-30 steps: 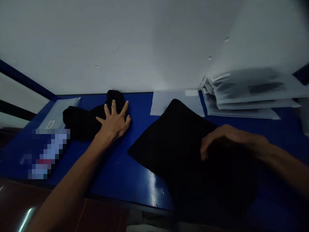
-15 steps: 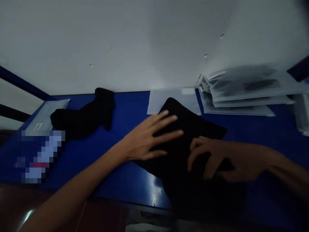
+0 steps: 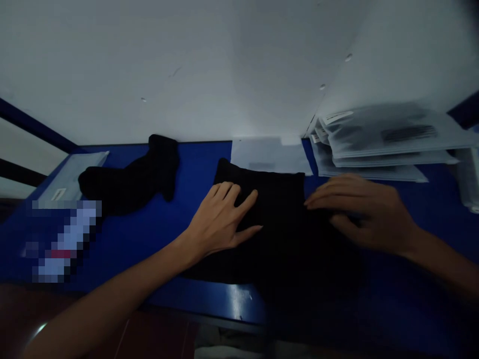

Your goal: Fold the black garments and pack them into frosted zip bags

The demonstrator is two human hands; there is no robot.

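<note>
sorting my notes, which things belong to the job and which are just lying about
In hand:
black cloth, under left hand, right hand at its edge

Apparently lying about:
black bundle, left
labelled packet, far left
pale sheet
stacked packets, right

Along the bench's point(image 3: 196, 172) back edge, a zip bag point(image 3: 82, 167) lies by the left corner, a sheet point(image 3: 267, 155) mid-edge, stacked bags point(image 3: 404, 135) toward the right corner. Before the sheet lies one garment point(image 3: 280, 219); left of it, another bundle point(image 3: 130, 185).

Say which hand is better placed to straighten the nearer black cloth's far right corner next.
Right, probably: the right hand is near that corner, while the left hand lies over the left side of the black cloth.
</note>
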